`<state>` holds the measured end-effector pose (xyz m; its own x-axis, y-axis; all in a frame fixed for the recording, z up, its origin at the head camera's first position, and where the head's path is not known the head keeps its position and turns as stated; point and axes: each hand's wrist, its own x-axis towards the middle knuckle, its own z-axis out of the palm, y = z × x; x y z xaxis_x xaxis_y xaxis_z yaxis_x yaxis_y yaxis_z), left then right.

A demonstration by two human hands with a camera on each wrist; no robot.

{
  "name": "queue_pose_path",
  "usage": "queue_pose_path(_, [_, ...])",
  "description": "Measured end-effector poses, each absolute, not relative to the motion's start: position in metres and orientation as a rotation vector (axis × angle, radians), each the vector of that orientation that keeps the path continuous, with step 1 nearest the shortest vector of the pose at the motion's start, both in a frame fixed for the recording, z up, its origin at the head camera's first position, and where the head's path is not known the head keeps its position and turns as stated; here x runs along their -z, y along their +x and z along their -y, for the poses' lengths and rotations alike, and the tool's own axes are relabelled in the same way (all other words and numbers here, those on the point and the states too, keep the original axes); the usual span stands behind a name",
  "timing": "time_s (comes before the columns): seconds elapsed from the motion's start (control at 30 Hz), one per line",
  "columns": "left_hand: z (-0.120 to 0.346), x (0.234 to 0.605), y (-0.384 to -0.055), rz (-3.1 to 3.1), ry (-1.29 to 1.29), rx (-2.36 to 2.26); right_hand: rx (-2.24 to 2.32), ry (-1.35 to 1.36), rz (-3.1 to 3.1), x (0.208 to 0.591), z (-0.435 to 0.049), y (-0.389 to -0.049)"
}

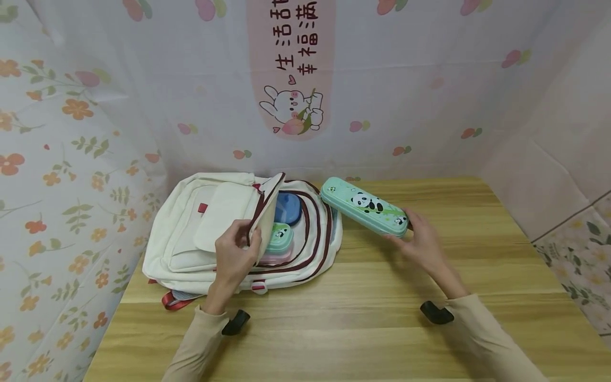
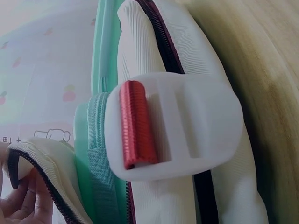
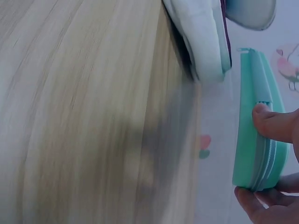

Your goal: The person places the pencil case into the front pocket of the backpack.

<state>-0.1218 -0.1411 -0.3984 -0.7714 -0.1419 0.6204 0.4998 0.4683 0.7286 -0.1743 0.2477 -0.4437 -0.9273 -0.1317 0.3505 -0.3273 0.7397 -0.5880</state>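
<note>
A white backpack (image 1: pixel 179 233) with dark red zippers lies on its back, its top end to the right and its front compartment unzipped. My left hand (image 1: pixel 236 257) pinches the edge of the front panel (image 1: pixel 268 206) and lifts it away. Inside the opening show a blue case (image 1: pixel 288 208), a mint-green panda case (image 1: pixel 280 237) and a pink item (image 1: pixel 277 259). In my right hand (image 1: pixel 422 244) is a mint-green panda pencil case (image 1: pixel 363 206), gripped at its right end. It hangs tilted above the table, its far end close to the backpack. The right wrist view shows the thumb on the pencil case's zipper side (image 3: pixel 261 140).
The wooden table (image 1: pixel 353 318) extends in front and to the right. A patterned cloth (image 1: pixel 406 95) hangs behind it, another at the left. A white strap buckle (image 2: pixel 201 126) with red webbing sits on the backpack's near side. A red loop (image 1: pixel 174 302) lies at its lower left.
</note>
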Motion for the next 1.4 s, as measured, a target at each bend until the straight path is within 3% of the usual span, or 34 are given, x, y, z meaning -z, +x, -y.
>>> queue_pose_path(0.43, [0.151, 0.431, -0.142, 2.121, -0.275, 1.317, -1.102, 0.529, 2.679, 0.438, -0.201, -0.178])
queue_pose_path(0.93, [0.144, 0.406, -0.155, 2.278, -0.229, 1.221, -1.107, 0.549, 2.769, 0.434, -0.178, -0.189])
queue_pose_path(1.4, [0.142, 0.385, -0.171, 2.431, -0.215, 1.222, -1.488, 0.461, 2.592, 0.442, -0.168, -0.207])
